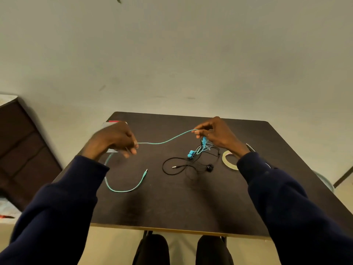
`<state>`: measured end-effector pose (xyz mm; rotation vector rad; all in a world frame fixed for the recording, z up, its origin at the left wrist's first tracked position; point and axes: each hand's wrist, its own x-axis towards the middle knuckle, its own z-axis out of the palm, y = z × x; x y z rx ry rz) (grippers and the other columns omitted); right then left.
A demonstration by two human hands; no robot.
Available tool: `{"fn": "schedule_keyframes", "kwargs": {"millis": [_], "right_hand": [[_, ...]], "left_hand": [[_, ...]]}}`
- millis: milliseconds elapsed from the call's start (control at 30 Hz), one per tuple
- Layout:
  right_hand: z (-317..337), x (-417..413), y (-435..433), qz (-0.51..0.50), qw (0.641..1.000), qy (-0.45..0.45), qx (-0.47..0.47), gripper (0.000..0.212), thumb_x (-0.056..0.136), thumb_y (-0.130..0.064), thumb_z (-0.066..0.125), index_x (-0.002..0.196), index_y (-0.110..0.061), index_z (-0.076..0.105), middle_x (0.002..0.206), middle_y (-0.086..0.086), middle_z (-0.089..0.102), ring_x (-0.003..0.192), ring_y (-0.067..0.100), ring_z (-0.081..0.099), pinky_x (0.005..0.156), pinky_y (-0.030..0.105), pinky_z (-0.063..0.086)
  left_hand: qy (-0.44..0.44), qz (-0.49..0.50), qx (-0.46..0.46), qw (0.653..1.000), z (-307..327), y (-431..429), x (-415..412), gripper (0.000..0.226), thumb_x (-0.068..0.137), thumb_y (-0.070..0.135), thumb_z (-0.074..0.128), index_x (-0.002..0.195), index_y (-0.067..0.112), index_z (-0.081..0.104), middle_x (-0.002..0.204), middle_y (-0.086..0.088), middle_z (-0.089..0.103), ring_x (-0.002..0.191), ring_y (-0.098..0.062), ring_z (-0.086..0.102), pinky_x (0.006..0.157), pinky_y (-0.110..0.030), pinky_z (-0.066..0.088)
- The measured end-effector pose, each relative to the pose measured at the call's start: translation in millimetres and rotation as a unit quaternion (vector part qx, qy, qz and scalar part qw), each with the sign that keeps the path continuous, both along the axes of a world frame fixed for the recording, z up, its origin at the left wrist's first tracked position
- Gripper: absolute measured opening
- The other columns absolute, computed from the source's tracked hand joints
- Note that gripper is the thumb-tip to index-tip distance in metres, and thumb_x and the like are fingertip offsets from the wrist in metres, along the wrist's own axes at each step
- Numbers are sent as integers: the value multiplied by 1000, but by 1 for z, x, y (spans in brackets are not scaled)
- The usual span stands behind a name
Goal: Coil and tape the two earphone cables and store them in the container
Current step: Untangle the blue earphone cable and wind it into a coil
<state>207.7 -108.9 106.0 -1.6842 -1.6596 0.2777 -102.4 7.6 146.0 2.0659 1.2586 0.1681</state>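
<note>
Head view: both hands are raised over the dark worktop [172, 207], stretching the teal cable [164, 142] between them. The left hand [114, 139] pinches it near the middle; the plug end hangs down and curls onto the worktop. The right hand [214, 134] pinches the earbud end, whose buds dangle into the black cable [183, 167], lying loose below. The tape roll [228, 159] sits just right of that. The container [110, 124] shows only partly behind the left hand.

Risk: the buds look snagged in the black cable, so coiling now could drag both together and knot them.
</note>
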Motion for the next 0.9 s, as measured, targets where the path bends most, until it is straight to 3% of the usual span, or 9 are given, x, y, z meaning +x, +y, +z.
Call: {"fn": "schedule_keyframes", "kwargs": {"millis": [100, 300, 333, 400, 433, 500, 633, 767, 900], "right_hand": [[-1, -4, 2, 9, 1000, 1, -8, 16, 92, -21, 71, 104, -13, 78, 78, -7, 74, 70, -2, 68, 68, 11, 52], [-1, -8, 2, 22, 999, -4, -25, 16, 92, -22, 72, 103, -12, 78, 83, 0, 78, 82, 4, 72, 81, 17, 51], [-1, -10, 2, 27, 999, -6, -29, 15, 91, -21, 72, 102, -12, 79, 82, -1, 78, 83, 3, 72, 84, 20, 53], [-1, -13, 3, 37, 999, -13, -30, 14, 91, -20, 73, 100, -11, 79, 82, -2, 78, 84, 4, 73, 87, 29, 57], [-1, -15, 4, 41, 999, -15, -29, 13, 91, -20, 73, 99, -12, 79, 82, -2, 78, 84, 5, 73, 87, 33, 58], [1, -17, 5, 47, 998, -11, -28, 10, 91, -20, 73, 96, -15, 79, 84, -4, 78, 85, 6, 72, 87, 35, 58], [3, -24, 8, 67, 997, 0, -25, 7, 91, -19, 73, 94, -18, 79, 86, -2, 78, 81, 6, 71, 81, 24, 58], [2, -29, 10, 69, 997, 22, -21, 12, 88, -15, 75, 97, -8, 78, 85, 2, 77, 75, 9, 73, 73, 19, 58], [0, -25, 11, 63, 997, -3, -47, 10, 85, -15, 79, 92, -8, 77, 79, -1, 76, 71, 5, 72, 67, 15, 55]], "left_hand": [[54, -40, -15, 998, -21, 6, 13, 13, 93, -4, 60, 94, -1, 72, 74, -7, 77, 61, -15, 70, 75, -31, 58], [149, -82, 36, 985, -35, 4, 38, 13, 91, 17, 70, 82, 7, 71, 81, -7, 72, 67, -12, 62, 61, -23, 48], [170, -80, 64, 980, -36, 1, 42, 14, 91, 20, 70, 84, 9, 69, 87, -9, 69, 72, -14, 61, 66, -25, 47], [163, -67, 96, 980, -39, -3, 50, 26, 91, 23, 71, 113, 9, 66, 119, -14, 66, 103, -23, 63, 86, -33, 49], [133, -62, 108, 983, -40, -5, 55, 42, 90, 23, 71, 129, 11, 60, 136, -13, 59, 121, -27, 58, 99, -38, 46], [28, -77, 128, 988, -37, -8, 64, 50, 88, 22, 73, 136, 16, 58, 144, -7, 55, 132, -24, 52, 108, -39, 40], [-181, -109, 81, 974, -37, -22, 82, 34, 86, 23, 76, 119, 15, 72, 111, -3, 75, 98, -8, 70, 96, -31, 53], [-272, -107, 117, 949, -41, -34, 93, 16, 87, 25, 74, 97, 14, 80, 80, 4, 77, 76, -5, 73, 75, -14, 53], [-253, -63, 200, 944, -43, -31, 94, 16, 91, 26, 70, 80, 20, 79, 65, 6, 73, 68, -21, 70, 67, -36, 55]]}}
